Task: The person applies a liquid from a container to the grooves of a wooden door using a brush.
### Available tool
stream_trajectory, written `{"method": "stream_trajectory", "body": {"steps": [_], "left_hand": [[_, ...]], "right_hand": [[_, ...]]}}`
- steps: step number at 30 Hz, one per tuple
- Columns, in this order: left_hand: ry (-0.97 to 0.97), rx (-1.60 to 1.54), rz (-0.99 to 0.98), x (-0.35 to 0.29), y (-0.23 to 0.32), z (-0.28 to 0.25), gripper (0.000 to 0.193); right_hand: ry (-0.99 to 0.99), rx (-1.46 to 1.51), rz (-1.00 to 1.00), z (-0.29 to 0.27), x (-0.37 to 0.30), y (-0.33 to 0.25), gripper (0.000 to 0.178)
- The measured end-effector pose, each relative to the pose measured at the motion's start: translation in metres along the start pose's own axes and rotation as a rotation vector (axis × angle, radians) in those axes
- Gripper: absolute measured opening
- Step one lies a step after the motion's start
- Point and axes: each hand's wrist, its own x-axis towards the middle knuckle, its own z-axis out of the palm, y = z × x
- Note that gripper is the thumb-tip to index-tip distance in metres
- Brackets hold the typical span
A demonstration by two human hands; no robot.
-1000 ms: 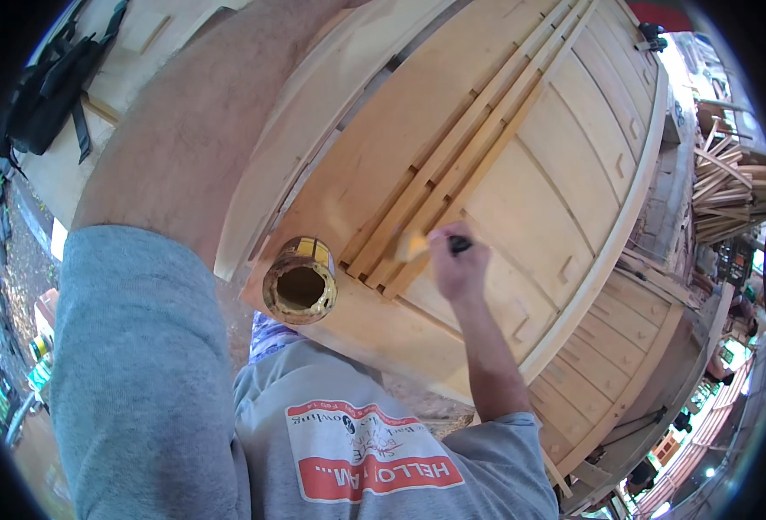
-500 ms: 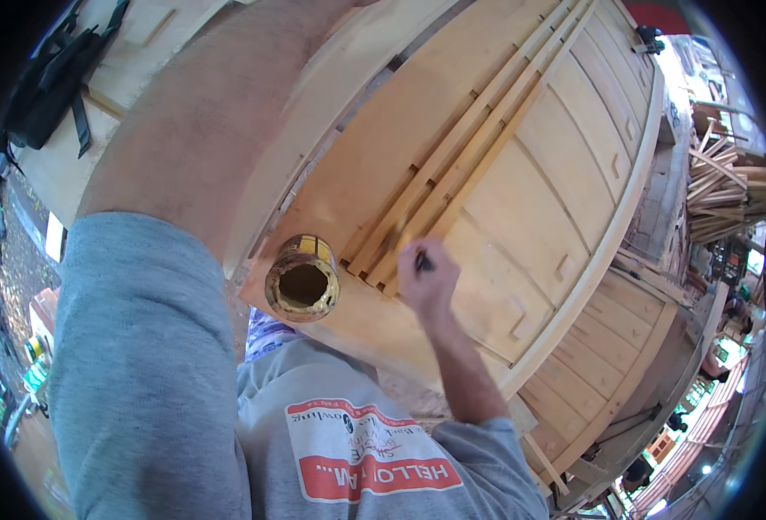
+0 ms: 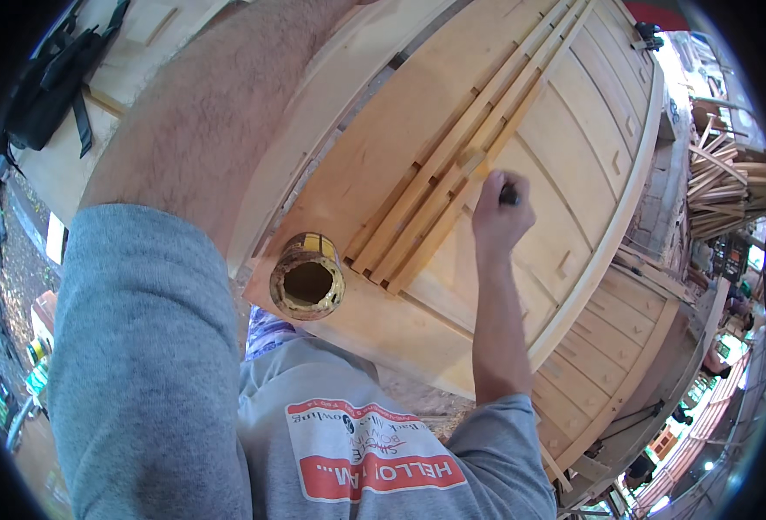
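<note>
My right hand point(image 3: 501, 212) is closed round the dark handle of a paintbrush point(image 3: 472, 159). The brush's pale, blurred bristle end lies against the long narrow wooden slats point(image 3: 452, 186). These notched slats rest side by side along a large pale wooden door or panel point(image 3: 374, 139). Near the panel's close end stands an open tin can point(image 3: 306, 277) with yellowish drips crusted on its rim; its inside is dark. My left arm reaches up past the top edge, where only a sliver of my left hand point(image 3: 361, 3) shows, its fingers cut off.
A black bag point(image 3: 49, 95) lies on a pale board at the far left. Another panelled wooden piece point(image 3: 586, 373) stands at the lower right. Beyond it, a pile of wood offcuts point(image 3: 717, 186) leans at the right. A dark clamp-like object point(image 3: 649, 36) sits at the panel's far corner.
My right hand has moved up and to the right along the slats, with the paintbrush in it. The left arm and the can have hardly shifted.
</note>
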Motion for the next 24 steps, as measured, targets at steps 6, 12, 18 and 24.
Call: {"method": "stream_trajectory", "body": {"steps": [6, 12, 18, 24], "left_hand": [[0.057, 0.030, 0.011, 0.004, -0.007, 0.008, 0.058], [-0.036, 0.012, -0.011, 0.004, 0.002, -0.003, 0.057], [0.026, -0.013, 0.006, 0.002, -0.003, 0.004, 0.056], [0.024, 0.022, -0.003, 0.003, -0.002, 0.002, 0.057]], "right_hand": [[-0.257, 0.115, 0.149, 0.001, -0.068, -0.008, 0.017], [-0.066, 0.014, 0.001, 0.018, -0.013, 0.011, 0.015], [-0.080, 0.162, 0.032, 0.011, -0.072, 0.003, 0.014], [-0.336, 0.198, 0.224, -0.012, -0.118, 0.002, 0.020]]}}
